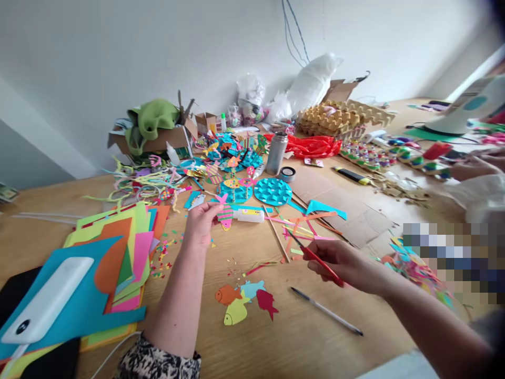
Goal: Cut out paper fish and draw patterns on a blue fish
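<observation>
My left hand point(203, 218) pinches a striped paper fish point(225, 215), pink and green, by its pink tail end; its head points down. Behind the fish lies a white glue bottle point(251, 214). My right hand point(337, 263) is closed around red-handled scissors point(324, 264), their blades pointing away to the upper left, apart from the fish. Between my forearms lie several cut paper fish: an orange one point(228, 294), a yellow one point(235, 311), a light blue one point(253, 288) and a dark red one point(267, 302). A pen point(326, 310) rests below my right hand.
Stacked coloured paper point(134, 247) with a white power bank point(49, 297) lies at left. Blue scaly discs point(273, 191), a metal bottle point(276, 152), tape point(288, 173) and paper strips point(311, 226) are ahead. Egg trays point(327, 120) stand farther back. Another person's hand point(477, 164) is at right.
</observation>
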Available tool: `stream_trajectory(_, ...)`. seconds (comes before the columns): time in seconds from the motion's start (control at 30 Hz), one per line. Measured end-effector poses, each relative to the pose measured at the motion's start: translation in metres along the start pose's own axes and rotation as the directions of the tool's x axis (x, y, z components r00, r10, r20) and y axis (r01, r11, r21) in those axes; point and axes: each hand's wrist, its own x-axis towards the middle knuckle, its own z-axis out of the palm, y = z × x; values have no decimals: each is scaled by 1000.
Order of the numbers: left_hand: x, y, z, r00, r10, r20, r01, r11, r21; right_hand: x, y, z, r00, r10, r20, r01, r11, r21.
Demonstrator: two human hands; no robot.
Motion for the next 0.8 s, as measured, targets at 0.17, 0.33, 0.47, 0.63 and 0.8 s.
stream_trajectory(0.17,-1,-4,5,999,25,-22,-25,1000,-11,51,-42,41,944,-311,-113,326,932,157)
stream_trajectory(0.33,-1,-1,3,996,66,-56,-69,996,-49,92,-65,66,857,-444,-262,385,889,-247)
stream_trajectory(0.47,1,1,-1,992,81,-100,-88,994,-67,110,-49,76,845,-427,-322,313,883,-349)
stream_trajectory(0.63,0,1,0,992,72,-107,-78,996,-51,122,-25,86,848,-425,-318,355,900,-255)
stream_trajectory(0.8,-1,1,2,993,76,-93,-76,997,0,123,-21,88,845,-436,-309,372,895,-247)
